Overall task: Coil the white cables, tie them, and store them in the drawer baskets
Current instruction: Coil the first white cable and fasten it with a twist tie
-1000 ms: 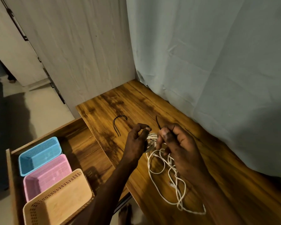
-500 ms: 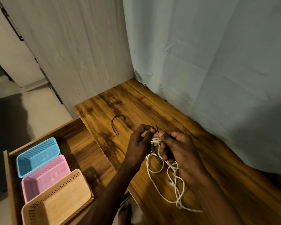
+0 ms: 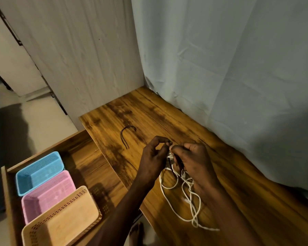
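The white cable (image 3: pixel 178 190) hangs in loose loops below your fingers over the table (image 3: pixel 238 183), your left hand (image 3: pixel 154 157) and right hand (image 3: pixel 194 160) now closed together, pinching the dark tie (image 3: pixel 170 161) at the bundle's top: tying underway, baskets unfilled.

Hands closer together than 1 s ago: left hand (image 3: pixel 154 158) and right hand (image 3: pixel 194 160) fingertips now nearly touching at frame centre. Black tie end that stuck up above right hand is now down between them, against white cable (image 3: pixel 183 196) bundle.
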